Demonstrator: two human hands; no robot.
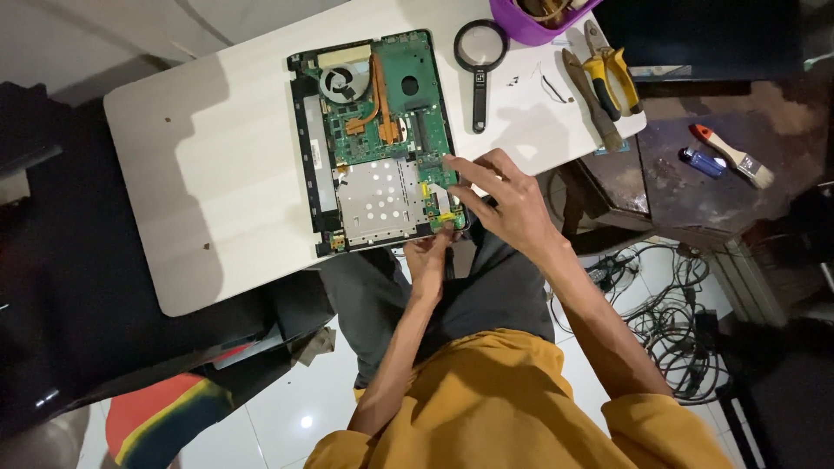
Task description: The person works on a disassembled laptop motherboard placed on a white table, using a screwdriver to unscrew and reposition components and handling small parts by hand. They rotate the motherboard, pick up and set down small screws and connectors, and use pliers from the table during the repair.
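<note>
An opened laptop base (379, 139) lies on a white table (217, 174), showing its green circuit board, copper heat pipe, fan and a silver drive plate. My left hand (429, 254) reaches up from below and pinches the laptop's near right corner by a small green board. My right hand (506, 198) rests over the right edge, fingers apart, with its fingertips touching the green board. It holds nothing.
A black magnifying glass (479, 54), a purple bowl (534, 24), yellow-handled pliers (611, 80) and a wooden-handled tool (593, 102) lie on the table's right end. On a dark side table (660, 187) sit a paintbrush (737, 158) and a blue lighter (701, 161). Tangled cables (669, 317) cover the floor.
</note>
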